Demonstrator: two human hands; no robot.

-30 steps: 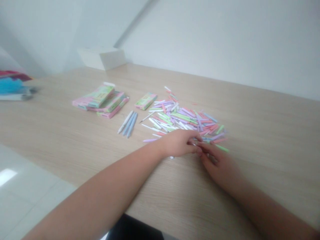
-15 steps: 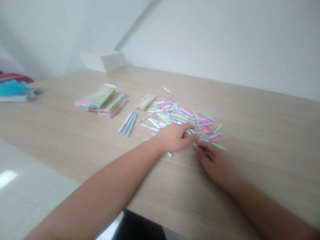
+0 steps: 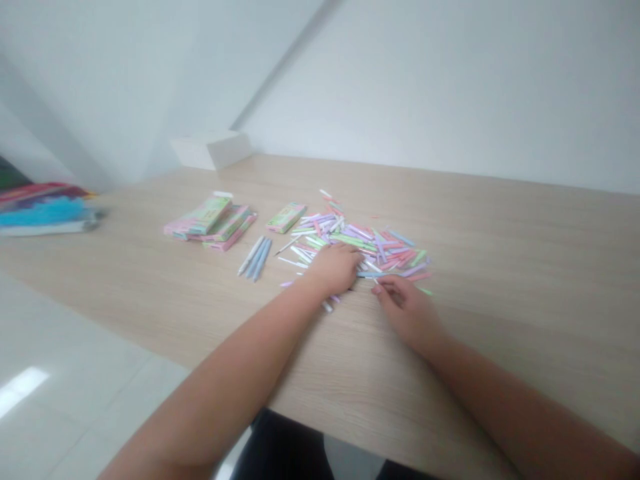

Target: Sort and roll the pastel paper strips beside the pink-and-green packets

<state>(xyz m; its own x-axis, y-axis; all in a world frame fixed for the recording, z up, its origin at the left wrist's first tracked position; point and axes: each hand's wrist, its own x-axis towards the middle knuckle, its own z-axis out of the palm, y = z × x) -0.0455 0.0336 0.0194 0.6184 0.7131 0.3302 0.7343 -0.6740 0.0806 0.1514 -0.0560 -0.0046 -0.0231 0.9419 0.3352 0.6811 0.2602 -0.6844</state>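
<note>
Left hand (image 3: 336,269) curled palm-down on the near edge of a pile of slim pastel sticks (image 3: 360,243), grip unclear. Right hand (image 3: 407,310) half-closed just right of it, can't tell if holding anything. Pastel boxes (image 3: 210,223) and blue pens (image 3: 259,259) lie left of the left hand on a wooden table (image 3: 500,280).

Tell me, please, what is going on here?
A person is working with bare hands at a wooden table. The left hand lies on the edge of a heap of thin pastel sticks, and the right hand is curled just beside it. Some pale blue pens lie nearby, next to pink and green boxes.
</note>
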